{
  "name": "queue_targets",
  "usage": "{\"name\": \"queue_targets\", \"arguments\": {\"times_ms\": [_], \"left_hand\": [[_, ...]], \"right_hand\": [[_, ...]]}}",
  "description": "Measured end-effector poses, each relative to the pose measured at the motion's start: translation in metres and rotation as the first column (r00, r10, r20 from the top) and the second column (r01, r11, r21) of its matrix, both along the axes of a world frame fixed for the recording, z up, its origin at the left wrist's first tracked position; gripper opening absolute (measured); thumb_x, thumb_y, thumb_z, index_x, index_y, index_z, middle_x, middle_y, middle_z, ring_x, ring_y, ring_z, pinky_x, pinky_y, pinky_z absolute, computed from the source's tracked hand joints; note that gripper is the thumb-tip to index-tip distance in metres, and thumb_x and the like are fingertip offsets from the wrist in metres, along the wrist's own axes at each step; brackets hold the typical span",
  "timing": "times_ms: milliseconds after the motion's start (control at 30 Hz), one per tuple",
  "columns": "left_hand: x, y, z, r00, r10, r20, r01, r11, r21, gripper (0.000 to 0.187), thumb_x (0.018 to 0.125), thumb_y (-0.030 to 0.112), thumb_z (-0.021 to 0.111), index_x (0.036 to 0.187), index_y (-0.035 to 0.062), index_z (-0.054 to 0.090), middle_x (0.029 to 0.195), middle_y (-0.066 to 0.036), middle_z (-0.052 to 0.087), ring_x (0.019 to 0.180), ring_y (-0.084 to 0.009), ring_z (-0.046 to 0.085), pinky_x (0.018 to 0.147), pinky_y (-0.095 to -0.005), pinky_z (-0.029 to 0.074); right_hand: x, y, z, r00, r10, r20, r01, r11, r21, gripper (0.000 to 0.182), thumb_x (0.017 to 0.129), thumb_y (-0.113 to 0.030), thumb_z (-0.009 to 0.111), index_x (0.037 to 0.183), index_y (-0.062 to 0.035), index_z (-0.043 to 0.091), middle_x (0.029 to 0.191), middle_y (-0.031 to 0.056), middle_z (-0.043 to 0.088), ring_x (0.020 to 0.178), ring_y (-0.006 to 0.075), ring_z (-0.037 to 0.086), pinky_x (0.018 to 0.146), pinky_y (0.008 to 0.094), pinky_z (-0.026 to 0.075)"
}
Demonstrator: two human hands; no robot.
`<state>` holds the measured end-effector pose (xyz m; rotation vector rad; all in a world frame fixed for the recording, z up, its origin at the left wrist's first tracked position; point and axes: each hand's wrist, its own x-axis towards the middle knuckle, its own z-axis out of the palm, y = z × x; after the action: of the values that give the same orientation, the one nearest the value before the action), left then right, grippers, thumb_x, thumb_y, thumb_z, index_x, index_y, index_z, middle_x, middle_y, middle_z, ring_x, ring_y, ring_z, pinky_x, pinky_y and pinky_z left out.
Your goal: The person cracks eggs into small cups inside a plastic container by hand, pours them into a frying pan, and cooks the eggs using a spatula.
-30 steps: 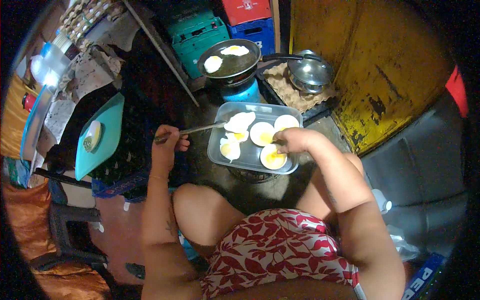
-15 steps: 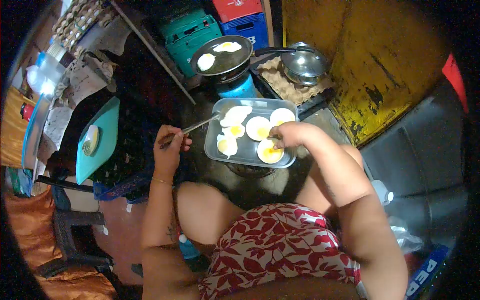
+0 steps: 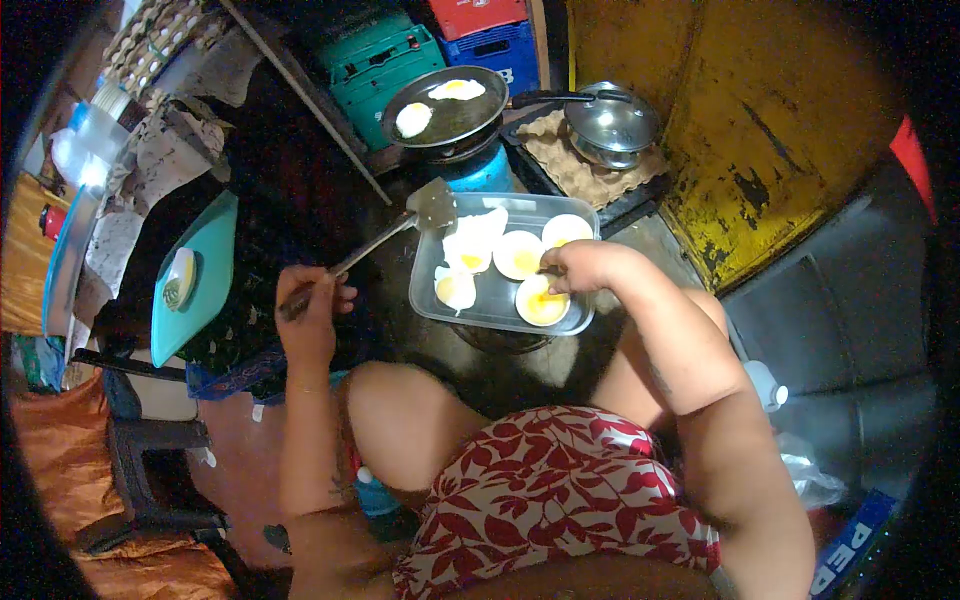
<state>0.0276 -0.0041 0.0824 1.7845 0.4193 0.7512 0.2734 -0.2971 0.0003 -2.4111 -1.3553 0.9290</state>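
Observation:
My left hand (image 3: 312,305) is closed around the handle of a metal spatula (image 3: 433,205). Its flat blade is raised near the upper left corner of a clear plastic container (image 3: 478,318). On the container's left side lie cooked eggs (image 3: 470,248), white with yellow yolks. Three small white bowls with yellow egg in them stand on its right side. My right hand (image 3: 590,268) reaches in from the right, fingers bent and pinching at the rim of the lowest bowl (image 3: 541,303); the fingertips are partly hidden.
Beyond the container, a frying pan (image 3: 420,145) with two eggs sits on a burner above a blue base (image 3: 480,172). Right of it stands a lidded pot (image 3: 610,125) on brown paper. Plastic crates (image 3: 385,70) are stacked behind. A teal tray (image 3: 215,270) is at left.
My left hand has moved left, drawing the spatula back and up off the eggs, so its blade now shows. The right hand stays at the lowest bowl.

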Motion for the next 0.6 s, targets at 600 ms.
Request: {"name": "queue_targets", "arguments": {"times_ms": [600], "left_hand": [[0.036, 0.025, 0.031, 0.854, 0.293, 0.431, -0.131, 0.921, -0.366, 0.019, 0.095, 0.014, 0.058, 0.109, 0.0065, 0.048, 0.091, -0.015, 0.064, 0.079, -0.0246, 0.068, 0.067, -0.0319, 0.058]], "right_hand": [[-0.010, -0.008, 0.026, 0.992, 0.100, 0.079, -0.112, 0.977, 0.179, 0.057, 0.080, -0.037, 0.073, 0.128, -0.0087, 0.058, 0.113, 0.0207, 0.066, 0.105, 0.0374, 0.063, 0.093, 0.0427, 0.048]]}}
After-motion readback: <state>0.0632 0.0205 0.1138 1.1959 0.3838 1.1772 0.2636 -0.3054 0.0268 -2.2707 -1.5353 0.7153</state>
